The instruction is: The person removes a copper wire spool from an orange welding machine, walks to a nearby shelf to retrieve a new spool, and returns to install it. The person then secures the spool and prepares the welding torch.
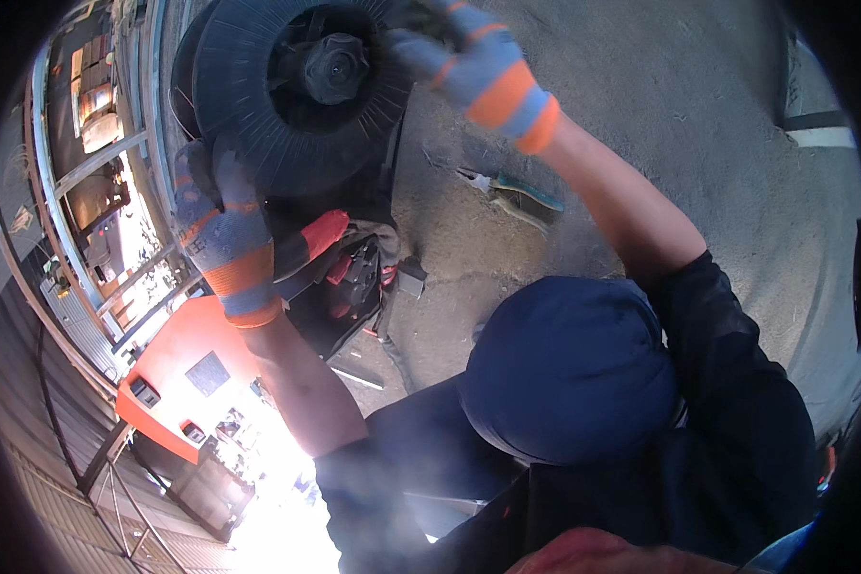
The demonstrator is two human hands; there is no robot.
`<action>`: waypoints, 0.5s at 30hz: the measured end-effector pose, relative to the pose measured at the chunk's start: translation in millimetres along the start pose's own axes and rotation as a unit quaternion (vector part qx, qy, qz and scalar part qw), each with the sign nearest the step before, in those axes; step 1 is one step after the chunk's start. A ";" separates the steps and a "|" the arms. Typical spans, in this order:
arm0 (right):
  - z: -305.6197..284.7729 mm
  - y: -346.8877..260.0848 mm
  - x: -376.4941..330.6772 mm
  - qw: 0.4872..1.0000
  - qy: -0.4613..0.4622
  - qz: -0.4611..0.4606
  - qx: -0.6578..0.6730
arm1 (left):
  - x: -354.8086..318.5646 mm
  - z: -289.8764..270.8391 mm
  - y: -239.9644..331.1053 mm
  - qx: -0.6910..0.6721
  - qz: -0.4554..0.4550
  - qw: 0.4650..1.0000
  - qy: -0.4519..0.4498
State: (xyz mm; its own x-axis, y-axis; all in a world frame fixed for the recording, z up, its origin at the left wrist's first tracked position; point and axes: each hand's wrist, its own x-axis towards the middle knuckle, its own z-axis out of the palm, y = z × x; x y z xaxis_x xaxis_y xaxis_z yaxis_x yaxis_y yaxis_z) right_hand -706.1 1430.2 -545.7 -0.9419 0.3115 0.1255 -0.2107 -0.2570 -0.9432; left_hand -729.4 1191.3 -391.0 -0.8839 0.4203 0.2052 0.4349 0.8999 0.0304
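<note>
A large dark wire spool (258,105) with a black hub (336,67) is held up in front of me. My left hand (225,239), in a blue and orange knit glove, grips the spool's lower left rim. My right hand (478,67), in the same kind of glove, closes over the upper right rim. Both forearms are bare, with dark sleeves below them. Part of the spool's back is hidden behind my left hand.
Below the spool lie a red glove-like item (320,234) and a black open bag (354,287). An orange machine case (177,368) stands at lower left, beside metal racks (96,172). A flat blue-green piece (526,196) lies on the grey concrete floor (698,115). A rounded dark blue cloth shape (569,368) fills the lower middle.
</note>
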 end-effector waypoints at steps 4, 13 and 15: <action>23.8 -10.7 10.8 0.895 -0.133 -0.008 -0.426 | 2.7 0.4 5.2 0.067 0.055 0.996 0.023; 14.4 10.4 5.5 0.949 -0.055 -0.145 -0.273 | -0.5 0.6 7.4 0.038 0.006 0.998 0.044; 17.2 5.1 6.0 0.902 -0.074 -0.212 -0.369 | -0.5 1.5 3.6 0.042 0.003 0.998 0.052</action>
State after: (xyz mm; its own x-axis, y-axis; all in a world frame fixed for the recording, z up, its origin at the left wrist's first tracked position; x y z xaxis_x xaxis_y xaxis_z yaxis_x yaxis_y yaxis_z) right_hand -717.3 1415.0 -544.5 -0.8541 0.0982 0.5108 -0.3798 0.5530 -0.7416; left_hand -727.7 1194.5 -392.5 -0.8566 0.4159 0.3054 0.4212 0.9055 -0.0517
